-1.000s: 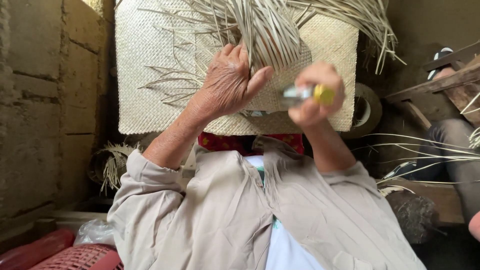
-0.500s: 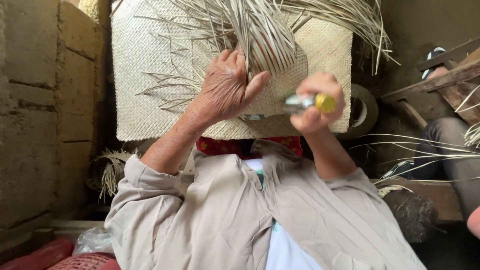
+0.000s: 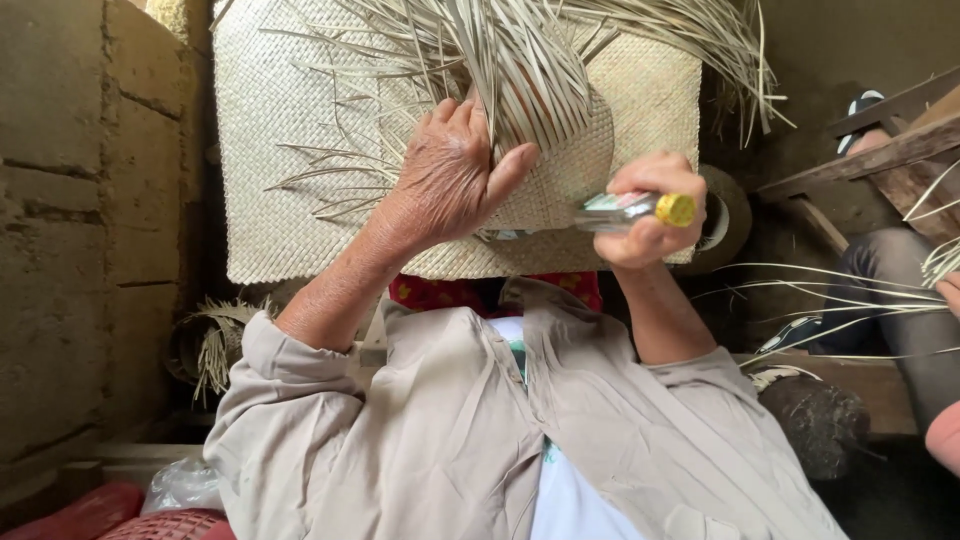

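Observation:
My left hand [image 3: 450, 185] clasps a bundle of loose pale palm strips [image 3: 520, 70] that fan out from a partly woven round piece [image 3: 560, 185]. That piece lies on a flat woven mat [image 3: 270, 150]. My right hand [image 3: 650, 215] is closed around a small glass bottle [image 3: 625, 208] with a yellow cap, held sideways against the edge of the woven piece. The bottle's inner end sits just right of my left thumb. Both sleeves are grey-beige and pushed up the forearms.
A rough block wall [image 3: 90, 220] closes the left side. Another person's leg [image 3: 890, 300] and hand [image 3: 948, 290] with long strips are at the right, beside wooden planks [image 3: 880, 150]. A coiled roll [image 3: 725, 215] lies behind my right hand. A red mesh bag [image 3: 170, 525] is at bottom left.
Both hands keep their grips. My left hand has shifted slightly up the strip bundle, and the bottle has stayed almost in place.

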